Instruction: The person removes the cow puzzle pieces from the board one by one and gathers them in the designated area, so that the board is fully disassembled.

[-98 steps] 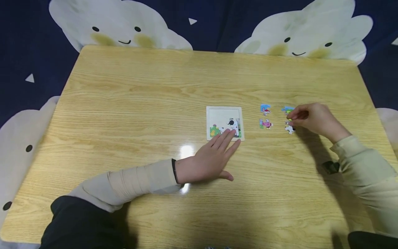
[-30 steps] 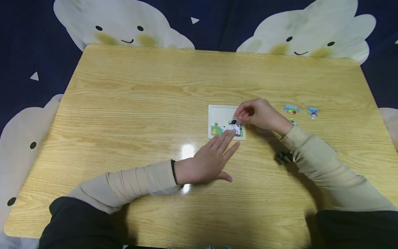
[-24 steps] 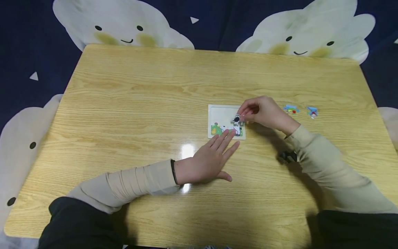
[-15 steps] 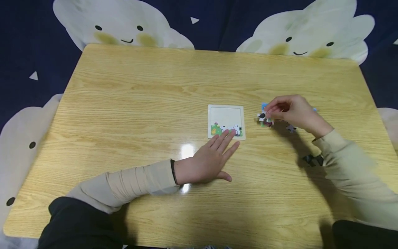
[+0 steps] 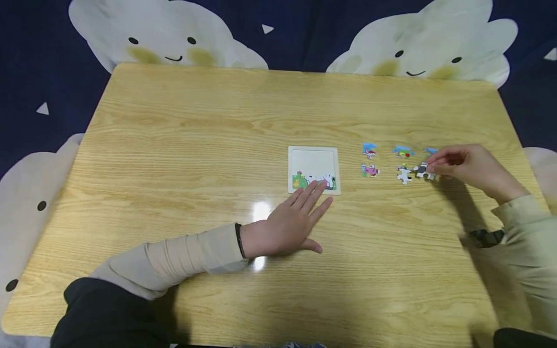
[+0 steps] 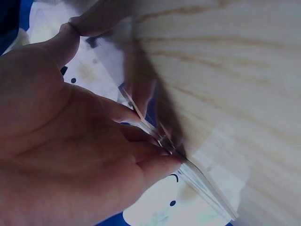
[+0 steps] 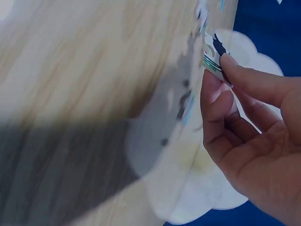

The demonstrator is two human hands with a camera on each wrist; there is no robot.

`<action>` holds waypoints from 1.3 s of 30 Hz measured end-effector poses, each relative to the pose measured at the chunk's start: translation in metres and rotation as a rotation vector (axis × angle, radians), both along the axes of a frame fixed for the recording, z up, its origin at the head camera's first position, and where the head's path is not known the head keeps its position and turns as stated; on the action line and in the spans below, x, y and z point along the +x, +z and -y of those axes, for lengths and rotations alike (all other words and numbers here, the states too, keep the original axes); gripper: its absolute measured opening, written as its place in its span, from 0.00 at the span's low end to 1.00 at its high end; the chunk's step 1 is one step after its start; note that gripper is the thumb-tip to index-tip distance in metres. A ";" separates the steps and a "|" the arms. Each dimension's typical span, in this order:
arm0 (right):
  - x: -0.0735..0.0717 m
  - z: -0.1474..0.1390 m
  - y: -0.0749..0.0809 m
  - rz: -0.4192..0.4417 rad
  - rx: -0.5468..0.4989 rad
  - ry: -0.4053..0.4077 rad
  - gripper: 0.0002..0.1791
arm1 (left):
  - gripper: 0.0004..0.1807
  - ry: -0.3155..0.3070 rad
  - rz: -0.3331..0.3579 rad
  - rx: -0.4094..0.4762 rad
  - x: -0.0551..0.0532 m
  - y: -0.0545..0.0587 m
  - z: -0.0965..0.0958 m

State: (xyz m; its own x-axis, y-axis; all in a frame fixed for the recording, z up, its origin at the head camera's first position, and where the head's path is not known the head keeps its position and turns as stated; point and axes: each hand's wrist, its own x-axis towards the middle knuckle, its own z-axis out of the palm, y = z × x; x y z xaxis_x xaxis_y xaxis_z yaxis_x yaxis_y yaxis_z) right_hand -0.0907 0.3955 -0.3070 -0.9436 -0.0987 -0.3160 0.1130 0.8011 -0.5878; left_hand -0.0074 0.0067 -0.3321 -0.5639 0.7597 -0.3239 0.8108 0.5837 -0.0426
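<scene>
A square puzzle tray (image 5: 313,162) with a pale rim lies mid-table; its bottom strip carries fitted pieces showing a green patch and a white animal. My left hand (image 5: 290,224) rests with straight, spread fingers on the tray's near edge; the left wrist view shows its fingertips (image 6: 164,165) touching that edge. At the right, my right hand (image 5: 472,169) pinches a black-and-white puzzle piece (image 5: 422,170) between thumb and fingers. In the right wrist view the puzzle piece (image 7: 216,54) appears tilted, held near the table surface. A white puzzle piece (image 5: 403,175) lies just left of it.
Loose puzzle pieces lie right of the tray: a blue-and-red one (image 5: 369,150), a pink one (image 5: 371,170), a blue-green one (image 5: 403,152) and a blue one (image 5: 431,151) partly behind the right hand. A cloud-print cloth (image 5: 300,38) surrounds the wooden table (image 5: 196,125).
My right hand has carried the black-and-white piece away from the tray's right side, rightward past the loose pieces. The left hand stays on the tray edge.
</scene>
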 end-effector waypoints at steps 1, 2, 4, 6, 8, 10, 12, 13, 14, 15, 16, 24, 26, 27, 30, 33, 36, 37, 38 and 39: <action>0.000 -0.004 -0.001 0.002 0.004 -0.002 0.17 | 0.55 0.001 0.001 -0.002 0.000 0.000 0.000; 0.001 -0.008 -0.002 0.005 0.004 -0.005 0.17 | 0.55 0.003 0.003 0.001 0.000 0.000 0.000; 0.001 -0.014 -0.004 0.012 0.009 -0.001 0.17 | 0.55 0.007 0.014 0.006 0.000 0.001 0.001; 0.002 -0.019 -0.006 0.018 0.026 0.003 0.17 | 0.55 0.012 0.028 0.014 0.000 0.001 0.001; 0.003 -0.022 -0.009 0.007 0.055 0.013 0.16 | 0.55 0.013 0.035 0.029 0.000 0.001 0.001; 0.005 -0.024 -0.010 -0.017 0.089 0.020 0.16 | 0.55 0.010 0.041 0.031 0.000 0.000 0.000; 0.006 -0.025 -0.012 -0.045 0.115 0.025 0.15 | 0.55 0.008 0.043 0.039 0.000 0.000 0.001; 0.006 -0.025 -0.012 -0.053 0.124 0.028 0.15 | 0.55 0.008 0.042 0.041 0.000 -0.001 0.001; 0.007 -0.025 -0.013 -0.060 0.127 0.027 0.15 | 0.55 0.006 0.044 0.039 -0.001 -0.001 0.001; 0.007 -0.025 -0.013 -0.062 0.127 0.026 0.15 | 0.55 0.005 0.042 0.040 -0.001 -0.001 0.001; 0.008 -0.024 -0.013 -0.063 0.126 0.026 0.14 | 0.55 0.005 0.042 0.042 -0.001 -0.002 0.001; 0.011 -0.015 -0.003 -0.118 0.097 0.017 0.13 | 0.54 -0.005 0.032 0.067 -0.001 -0.002 0.002; 0.011 -0.007 0.001 -0.125 0.079 0.025 0.14 | 0.54 -0.003 0.030 0.072 -0.001 -0.002 0.002; 0.012 -0.002 0.004 -0.119 0.070 0.027 0.14 | 0.54 -0.002 0.028 0.074 -0.001 -0.002 0.003; 0.012 0.015 0.009 -0.128 0.045 0.049 0.13 | 0.54 -0.004 0.024 0.078 -0.001 -0.002 0.003; 0.011 0.033 0.012 -0.157 0.018 0.090 0.10 | 0.54 -0.005 0.025 0.081 0.000 -0.002 0.002; 0.008 0.053 0.014 -0.176 -0.009 0.137 0.08 | 0.54 -0.011 0.014 0.094 0.000 -0.001 0.002; 0.007 0.061 0.015 -0.178 -0.019 0.153 0.08 | 0.54 -0.013 0.010 0.101 0.000 0.000 0.001; 0.005 0.069 0.016 -0.182 -0.029 0.173 0.07 | 0.54 -0.016 0.011 0.106 0.001 0.001 0.001; 0.003 0.077 0.017 -0.188 -0.036 0.193 0.07 | 0.54 -0.020 0.011 0.112 0.001 0.002 0.000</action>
